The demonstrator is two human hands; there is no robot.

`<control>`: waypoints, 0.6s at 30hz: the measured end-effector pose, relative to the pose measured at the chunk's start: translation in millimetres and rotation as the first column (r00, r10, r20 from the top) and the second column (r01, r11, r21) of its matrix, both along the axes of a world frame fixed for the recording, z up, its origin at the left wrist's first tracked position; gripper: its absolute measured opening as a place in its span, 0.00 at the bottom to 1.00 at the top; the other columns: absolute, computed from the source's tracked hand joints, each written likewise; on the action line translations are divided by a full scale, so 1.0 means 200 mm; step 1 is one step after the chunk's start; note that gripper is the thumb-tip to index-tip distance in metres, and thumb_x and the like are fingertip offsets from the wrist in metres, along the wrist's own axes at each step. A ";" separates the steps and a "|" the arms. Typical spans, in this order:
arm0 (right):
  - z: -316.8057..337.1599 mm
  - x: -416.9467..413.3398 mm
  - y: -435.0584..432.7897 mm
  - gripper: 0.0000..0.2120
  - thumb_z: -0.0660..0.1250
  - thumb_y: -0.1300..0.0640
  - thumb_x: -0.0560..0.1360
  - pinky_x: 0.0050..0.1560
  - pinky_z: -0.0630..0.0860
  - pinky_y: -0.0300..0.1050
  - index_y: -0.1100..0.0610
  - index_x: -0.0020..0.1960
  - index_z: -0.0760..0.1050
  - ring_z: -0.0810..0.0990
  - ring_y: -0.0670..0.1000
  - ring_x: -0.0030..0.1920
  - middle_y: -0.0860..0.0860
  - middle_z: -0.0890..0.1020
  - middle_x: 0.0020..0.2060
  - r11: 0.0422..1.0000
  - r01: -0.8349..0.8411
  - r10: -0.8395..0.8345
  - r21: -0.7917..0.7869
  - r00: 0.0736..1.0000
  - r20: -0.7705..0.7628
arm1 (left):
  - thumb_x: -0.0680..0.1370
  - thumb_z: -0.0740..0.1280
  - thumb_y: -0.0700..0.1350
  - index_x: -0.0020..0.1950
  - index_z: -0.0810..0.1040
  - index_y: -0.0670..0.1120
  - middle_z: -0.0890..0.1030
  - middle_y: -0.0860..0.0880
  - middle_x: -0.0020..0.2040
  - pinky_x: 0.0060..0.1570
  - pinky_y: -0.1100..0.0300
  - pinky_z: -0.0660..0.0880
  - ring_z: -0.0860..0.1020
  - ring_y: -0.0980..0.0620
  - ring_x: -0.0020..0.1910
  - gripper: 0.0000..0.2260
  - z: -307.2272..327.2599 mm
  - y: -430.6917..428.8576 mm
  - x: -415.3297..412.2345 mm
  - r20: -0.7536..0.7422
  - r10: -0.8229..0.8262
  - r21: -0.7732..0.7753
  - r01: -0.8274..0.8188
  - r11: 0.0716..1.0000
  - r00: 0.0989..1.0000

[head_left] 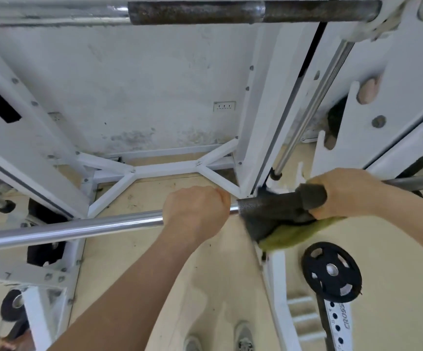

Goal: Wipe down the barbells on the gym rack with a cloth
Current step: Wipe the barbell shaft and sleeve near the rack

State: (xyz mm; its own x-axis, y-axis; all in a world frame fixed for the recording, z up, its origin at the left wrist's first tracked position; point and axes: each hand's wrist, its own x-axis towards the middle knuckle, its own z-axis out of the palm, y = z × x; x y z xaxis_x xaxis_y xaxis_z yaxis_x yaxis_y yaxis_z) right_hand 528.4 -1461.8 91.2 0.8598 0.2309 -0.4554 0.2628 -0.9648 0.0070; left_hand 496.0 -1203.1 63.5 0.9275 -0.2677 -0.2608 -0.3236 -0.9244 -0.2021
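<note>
A chrome barbell [78, 228] runs across the view from lower left to the right, resting in the white rack. My left hand [196, 211] is closed around its smooth shaft near the middle. Just to the right, my right hand [344, 192] presses a dark grey and yellow-green cloth [278, 224] around the bar's knurled part. The cloth hangs below the bar and hides that stretch of it. A second, rusty barbell [230, 12] lies higher up across the top of the view.
White rack uprights [261, 122] and a floor brace [164, 169] stand behind the bar against a stained wall. A chrome guide rod [314, 102] slants down at right. A black weight plate [331, 271] sits on a peg at lower right. My shoes [243, 336] show below.
</note>
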 end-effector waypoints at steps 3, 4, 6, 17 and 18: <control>-0.04 -0.05 0.09 0.07 0.67 0.48 0.70 0.37 0.74 0.43 0.44 0.40 0.69 0.78 0.48 0.37 0.45 0.78 0.35 0.995 -0.093 0.096 -0.025 0.974 0.206 | 0.77 0.58 0.39 0.50 0.71 0.47 0.66 0.49 0.33 0.26 0.61 0.60 0.65 0.50 0.27 0.05 -0.03 0.01 -0.01 0.084 -0.055 -0.031 0.058 0.998 0.995; -0.07 -0.07 0.20 0.05 0.66 0.50 0.70 0.38 0.73 0.44 0.45 0.43 0.70 0.79 0.49 0.38 0.45 0.78 0.36 0.990 -0.139 0.138 -0.017 0.945 0.297 | 0.77 0.59 0.39 0.47 0.69 0.47 0.67 0.49 0.33 0.27 0.60 0.63 0.67 0.50 0.28 0.04 -0.04 0.01 -0.01 0.072 -0.043 -0.034 0.046 0.998 0.996; -0.18 -0.12 0.44 0.08 0.68 0.52 0.67 0.35 0.69 0.44 0.49 0.43 0.72 0.79 0.52 0.34 0.47 0.78 0.34 0.982 -0.179 0.135 0.055 0.883 0.450 | 0.78 0.58 0.40 0.46 0.70 0.48 0.71 0.50 0.35 0.31 0.57 0.66 0.71 0.49 0.31 0.04 -0.04 0.01 0.00 0.054 -0.017 -0.058 0.021 0.998 0.998; -0.21 -0.12 -0.17 0.14 0.72 0.47 0.65 0.48 0.68 0.50 0.50 0.40 0.67 0.79 0.56 0.40 0.48 0.78 0.34 0.996 0.088 -0.067 -0.010 0.819 0.570 | 0.77 0.56 0.37 0.43 0.67 0.47 0.66 0.51 0.32 0.28 0.60 0.62 0.69 0.49 0.31 0.06 -0.04 0.03 0.02 0.055 -0.091 -0.055 0.094 0.994 0.994; -0.21 -0.13 -0.18 0.13 0.70 0.47 0.66 0.51 0.67 0.51 0.49 0.40 0.66 0.79 0.56 0.43 0.47 0.78 0.35 0.991 0.136 -0.116 0.007 0.816 0.566 | 0.77 0.57 0.37 0.43 0.67 0.47 0.65 0.51 0.32 0.30 0.59 0.64 0.69 0.48 0.32 0.06 -0.04 0.02 0.01 0.064 -0.096 -0.055 0.100 0.993 0.993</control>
